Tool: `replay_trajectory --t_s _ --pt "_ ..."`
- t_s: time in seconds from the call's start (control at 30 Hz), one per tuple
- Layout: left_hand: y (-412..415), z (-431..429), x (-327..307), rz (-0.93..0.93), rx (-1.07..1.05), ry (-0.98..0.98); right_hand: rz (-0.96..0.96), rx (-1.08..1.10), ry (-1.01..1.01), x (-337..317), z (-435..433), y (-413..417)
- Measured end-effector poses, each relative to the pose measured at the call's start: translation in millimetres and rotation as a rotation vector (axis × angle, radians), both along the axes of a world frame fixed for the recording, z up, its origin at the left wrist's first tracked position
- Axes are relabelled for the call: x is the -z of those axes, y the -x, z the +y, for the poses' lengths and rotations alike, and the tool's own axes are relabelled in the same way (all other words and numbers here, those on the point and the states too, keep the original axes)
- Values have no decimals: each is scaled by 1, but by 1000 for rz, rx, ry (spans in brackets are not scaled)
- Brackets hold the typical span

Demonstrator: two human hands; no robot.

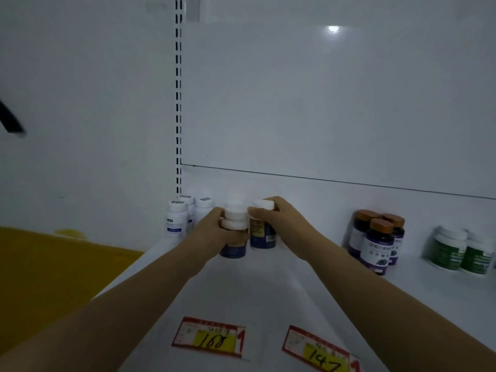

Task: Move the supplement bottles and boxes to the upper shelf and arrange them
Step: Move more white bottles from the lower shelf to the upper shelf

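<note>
Hands reached to the back of the shelf (268,291). Left hand (214,226) gripped one blue bottle (233,248); right hand (279,214) clasped another bottle (262,234).

Two red-and-yellow price tags sit on the shelf's front edge, handwritten 168 (212,338) and 147 (319,354). Slotted upright (178,103) runs up the white back panel (322,89). Yellow surface (48,269) off left.
</note>
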State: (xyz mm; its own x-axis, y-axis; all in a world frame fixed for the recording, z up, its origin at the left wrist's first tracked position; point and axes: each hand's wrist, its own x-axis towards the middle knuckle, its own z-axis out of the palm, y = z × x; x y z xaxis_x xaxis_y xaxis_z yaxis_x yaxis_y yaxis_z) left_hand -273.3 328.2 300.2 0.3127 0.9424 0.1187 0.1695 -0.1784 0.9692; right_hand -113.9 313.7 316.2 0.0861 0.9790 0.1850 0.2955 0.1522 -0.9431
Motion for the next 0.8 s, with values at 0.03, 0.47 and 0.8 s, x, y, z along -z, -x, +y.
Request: replay_trajectory --t_s 0.03,0.47,0.8 --pt "2 7 1 6 10 6 -15 25 -4 3 5 1" --pt "-4 54 23 -9 38 -53 -126 264 8 25 49 16" --pt "-14 73 30 215 -4 -129 -315 510 -73 31 70 23"
